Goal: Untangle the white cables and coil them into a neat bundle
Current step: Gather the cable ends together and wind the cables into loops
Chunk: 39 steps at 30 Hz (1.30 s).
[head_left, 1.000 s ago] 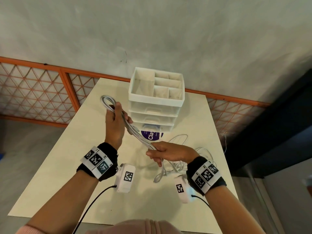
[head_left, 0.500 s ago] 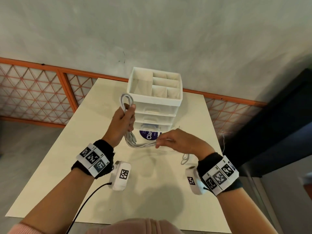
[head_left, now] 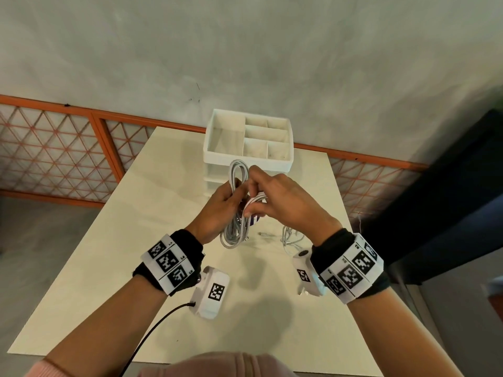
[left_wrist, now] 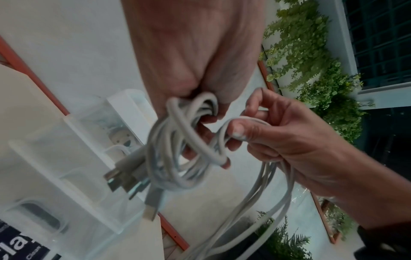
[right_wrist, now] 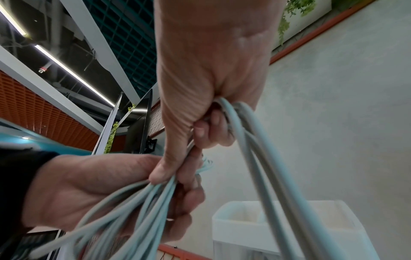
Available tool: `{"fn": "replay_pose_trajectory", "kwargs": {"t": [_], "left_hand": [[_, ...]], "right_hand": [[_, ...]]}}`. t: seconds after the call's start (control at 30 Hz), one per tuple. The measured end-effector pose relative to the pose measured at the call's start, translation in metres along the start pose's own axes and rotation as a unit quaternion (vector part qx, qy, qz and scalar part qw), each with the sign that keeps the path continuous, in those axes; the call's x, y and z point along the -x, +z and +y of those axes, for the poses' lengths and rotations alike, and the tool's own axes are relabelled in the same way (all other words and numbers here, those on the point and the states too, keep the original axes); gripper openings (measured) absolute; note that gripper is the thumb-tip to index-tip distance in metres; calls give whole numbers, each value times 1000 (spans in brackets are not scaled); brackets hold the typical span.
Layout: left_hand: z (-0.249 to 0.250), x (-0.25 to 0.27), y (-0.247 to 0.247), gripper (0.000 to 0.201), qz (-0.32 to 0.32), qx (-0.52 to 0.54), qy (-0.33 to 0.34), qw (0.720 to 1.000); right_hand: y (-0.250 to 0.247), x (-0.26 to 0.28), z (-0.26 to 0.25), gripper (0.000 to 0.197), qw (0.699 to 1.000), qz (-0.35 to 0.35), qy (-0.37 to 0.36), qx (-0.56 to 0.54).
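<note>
Holding: your left hand (head_left: 221, 206) grips the coil (head_left: 236, 202) of white cable around its middle, above the table (head_left: 114, 257).
Coil: one loop end stands up past your left fingers, just in front of the organizer (head_left: 248, 140); the other end hangs below your left palm, clear of the table as far as the head view shows.
Plugs: in the left wrist view several connectors (left_wrist: 131, 177) dangle from the coil's lower part.
Right hand: your right hand (head_left: 283, 202) sits just beside the left, touching it, and pinches a few strands (head_left: 254, 200) between thumb and fingers.
Strands: in the left wrist view they bend over your right thumb and trail down below that hand.
Loose cable: a small heap (head_left: 292, 238) lies on the table near your right wrist; whether it joins the held strands you cannot tell.
Organizer: white, with open compartments on top and clear drawers below, it stands at the table's far edge behind both hands.
</note>
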<state>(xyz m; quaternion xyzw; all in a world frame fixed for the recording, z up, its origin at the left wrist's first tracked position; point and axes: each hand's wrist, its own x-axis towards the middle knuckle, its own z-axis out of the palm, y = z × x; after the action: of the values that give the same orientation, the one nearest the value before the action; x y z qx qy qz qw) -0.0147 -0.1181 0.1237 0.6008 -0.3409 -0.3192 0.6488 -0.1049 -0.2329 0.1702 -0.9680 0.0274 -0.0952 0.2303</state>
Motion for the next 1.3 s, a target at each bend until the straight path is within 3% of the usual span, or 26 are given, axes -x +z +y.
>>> {"fn": "replay_pose_trajectory", "kwargs": {"t": [0.17, 0.33, 0.47, 0.6, 0.7, 0.77, 0.93, 1.0, 1.1, 1.3], "left_hand": [[2, 3, 0, 37, -14, 13, -46, 999], [-6, 2, 2, 45, 31, -57, -36, 997], [-7, 2, -15, 36, -16, -82, -35, 996], [-10, 4, -25, 38, -50, -83, -50, 994], [-16, 7, -20, 45, -55, -109, -70, 990], [-19, 9, -13, 62, -76, -115, -86, 987], [-22, 18, -4, 80, -116, -96, -132, 980], [-23, 20, -1, 66, -132, -106, -114, 979], [-23, 22, 2, 41, -115, -102, -103, 983], [-11, 16, -14, 38, -53, -39, -83, 994]], "right_hand": [[1, -5, -1, 45, 999, -7, 5, 47], [4, -4, 4, 49, 998, 9, 47, -52], [-7, 2, 23, 27, 979, -104, 133, -116], [-19, 7, 32, 31, 968, -158, 139, -135], [-21, 5, 23, 43, 979, -125, 106, -121], [-17, -1, 17, 47, 988, -89, 79, -102], [-12, -13, 15, 37, 991, -45, 54, -114], [-12, -16, 15, 24, 983, -40, 63, -166], [-10, -18, 14, 26, 969, -29, 80, -232], [2, -9, 36, 37, 957, 5, 131, -259]]}}
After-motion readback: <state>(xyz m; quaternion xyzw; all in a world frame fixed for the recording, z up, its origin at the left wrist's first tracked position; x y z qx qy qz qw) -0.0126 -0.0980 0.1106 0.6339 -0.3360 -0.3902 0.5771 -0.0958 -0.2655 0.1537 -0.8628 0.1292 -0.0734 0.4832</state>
